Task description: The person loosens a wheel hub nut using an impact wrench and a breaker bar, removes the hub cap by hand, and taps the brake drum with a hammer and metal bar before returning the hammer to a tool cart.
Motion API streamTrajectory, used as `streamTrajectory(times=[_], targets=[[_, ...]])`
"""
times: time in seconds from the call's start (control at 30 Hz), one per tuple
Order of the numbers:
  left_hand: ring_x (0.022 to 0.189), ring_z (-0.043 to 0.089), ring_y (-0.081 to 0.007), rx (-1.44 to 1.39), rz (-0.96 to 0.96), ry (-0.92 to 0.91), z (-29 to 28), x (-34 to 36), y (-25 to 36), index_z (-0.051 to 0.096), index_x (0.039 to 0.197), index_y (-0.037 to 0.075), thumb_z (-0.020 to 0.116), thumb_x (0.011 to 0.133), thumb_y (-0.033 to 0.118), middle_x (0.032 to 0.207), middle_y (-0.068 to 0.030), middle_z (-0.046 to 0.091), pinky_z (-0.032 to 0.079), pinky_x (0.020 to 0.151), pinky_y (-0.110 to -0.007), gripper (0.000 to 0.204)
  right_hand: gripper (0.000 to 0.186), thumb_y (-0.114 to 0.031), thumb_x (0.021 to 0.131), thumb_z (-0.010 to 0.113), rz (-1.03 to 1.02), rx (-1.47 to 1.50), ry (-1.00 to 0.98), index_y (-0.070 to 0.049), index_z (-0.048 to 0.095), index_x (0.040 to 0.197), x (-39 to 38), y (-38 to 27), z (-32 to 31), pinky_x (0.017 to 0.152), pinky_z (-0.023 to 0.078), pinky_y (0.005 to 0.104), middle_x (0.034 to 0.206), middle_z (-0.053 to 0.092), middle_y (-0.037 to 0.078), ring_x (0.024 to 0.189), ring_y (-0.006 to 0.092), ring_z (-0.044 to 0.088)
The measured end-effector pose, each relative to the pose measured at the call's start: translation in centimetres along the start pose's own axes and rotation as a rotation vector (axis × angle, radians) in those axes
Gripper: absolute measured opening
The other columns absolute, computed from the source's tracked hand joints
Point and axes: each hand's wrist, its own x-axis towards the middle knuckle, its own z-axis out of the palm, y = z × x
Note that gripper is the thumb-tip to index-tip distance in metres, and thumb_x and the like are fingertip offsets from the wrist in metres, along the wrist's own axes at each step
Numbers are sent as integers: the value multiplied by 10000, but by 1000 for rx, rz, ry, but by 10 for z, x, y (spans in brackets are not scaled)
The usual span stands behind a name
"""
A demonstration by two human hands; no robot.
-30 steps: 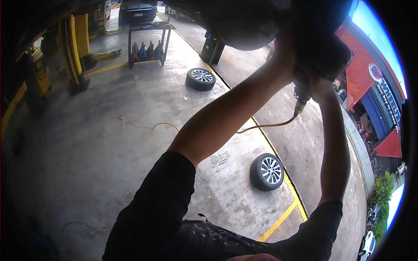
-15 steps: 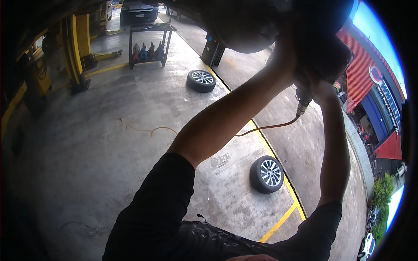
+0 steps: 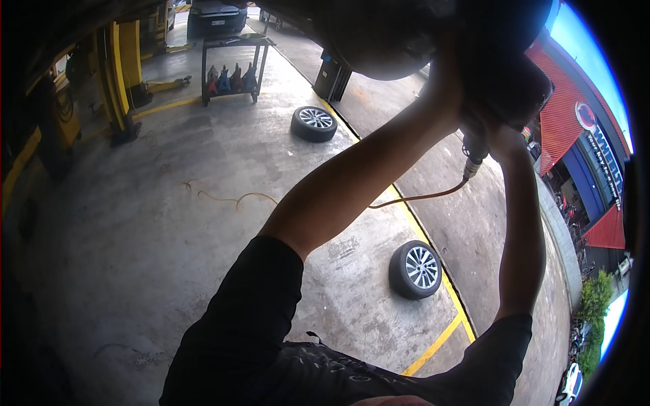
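Two alloy wheels (image 3: 415, 269) lie near the floor's (image 3: 156, 257) yellow edge line (image 3: 452, 293); the left forearm (image 3: 359, 174) hides some air hose (image 3: 430, 197). The right grip (image 3: 502, 141) wraps the air tool (image 3: 476, 144); the left grip (image 3: 455, 78), shadowed, I cannot tell.

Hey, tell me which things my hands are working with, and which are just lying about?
In use, as far as shown:
- hose-fed tool at the right hand
- orange hose joined to it
- dark rounded part overhead, near the shadowed left hand

Apart from the hands:
- near wheel
- far wheel
- black cart
- stands on its lower shelf
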Motion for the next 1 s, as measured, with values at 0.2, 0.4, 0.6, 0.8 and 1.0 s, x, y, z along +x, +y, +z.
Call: streamTrajectory(times=[0.2, 0.4, 0.6, 0.8, 1.0], targets=[[891, 644, -148, -18, -16, -40, -2, -3, 1, 520, 1182, 74, 364, 945, 551, 1035, -59, 630, 546, 753, -287, 555, 362, -298, 900, 582, 27, -66, -52, -13, 602, 1123, 4, 1, -5, 618, 501, 277, 835, 637, 76, 677, 125, 599], [896, 642, -146, 74, 17, -11, 1, -5, 4, 515, 1190, 75, 333, 948, 562, 1037, -57, 627, 540, 761, -283, 573, 354, -280, 896, 590, 26, -81, -41, -1, 598, 1113, 4, 0, -5, 622, 498, 271, 834, 635, 80, 681, 127, 601], [888, 644, -145, 45, -15, 30, 2, -4, 3, 529, 1169, 69, 335, 951, 554, 1019, -52, 633, 539, 754, -273, 566, 302, -256, 901, 587, -6, -35, -38, -6, 603, 1070, 3, 1, -4, 562, 470, 252, 777, 607, 49, 619, 106, 566], [882, 648, -149, -8, -22, 7, -1, 0, 0, 544, 1153, 65, 361, 944, 549, 1010, -59, 641, 541, 754, -273, 558, 255, -235, 904, 582, 6, 301, -150, -13, 593, 1029, 9, 17, -3, 495, 429, 247, 719, 568, 28, 564, 98, 528], [883, 649, -151, -134, 31, -53, -4, 3, -3, 546, 1154, 64, 367, 943, 546, 1013, -61, 643, 543, 758, -276, 556, 279, -228, 915, 570, -4, 162, -107, -12, 576, 1091, 9, 16, -5, 465, 421, 257, 712, 557, 33, 546, 101, 520]])
